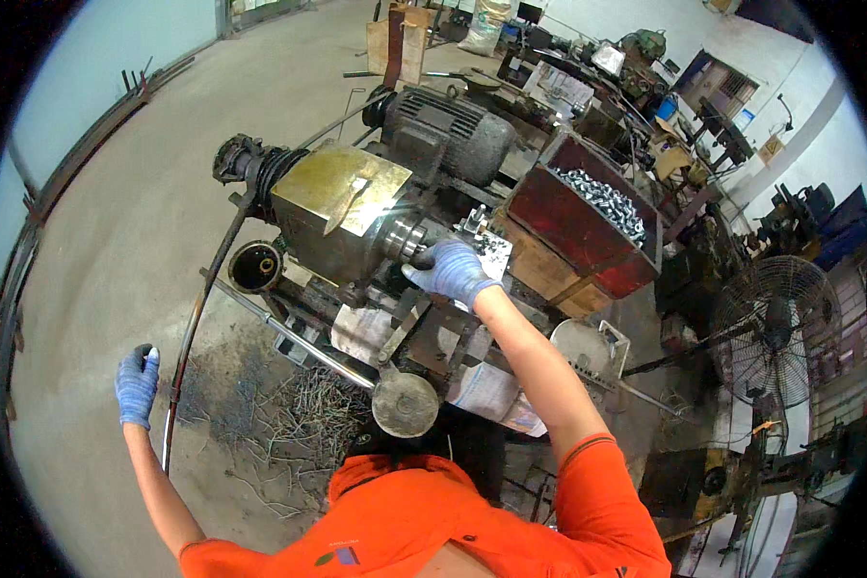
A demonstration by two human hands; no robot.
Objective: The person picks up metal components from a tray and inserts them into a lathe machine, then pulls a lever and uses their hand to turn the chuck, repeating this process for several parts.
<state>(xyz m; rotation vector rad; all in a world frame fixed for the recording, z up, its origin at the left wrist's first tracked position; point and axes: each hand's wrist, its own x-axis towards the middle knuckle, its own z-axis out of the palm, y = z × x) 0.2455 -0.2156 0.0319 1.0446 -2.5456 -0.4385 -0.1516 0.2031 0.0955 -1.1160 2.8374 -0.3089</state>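
Observation:
My right hand [450, 271], in a blue knit glove, reaches to the metal chuck [405, 237] of a lathe-like machine. Its fingers are closed at the chuck's front, and whatever they hold is hidden behind them. My left hand [138, 387], gloved the same way, is held out at the left with its fingers loosely apart and nothing in it. Just right of it, a long metal lever [198, 313] slants up to the machine's headstock [332, 207], whose yellowish top carries a flat tool. The hand appears apart from the lever.
A dark red bin [573, 217] full of small shiny metal parts stands right of the machine. Behind the headstock sits a ribbed motor [448, 135]. Metal shavings [308, 414] cover the floor at lower left. A round stool-like disc [405, 405] is close to me; a caged fan [775, 328] stands right.

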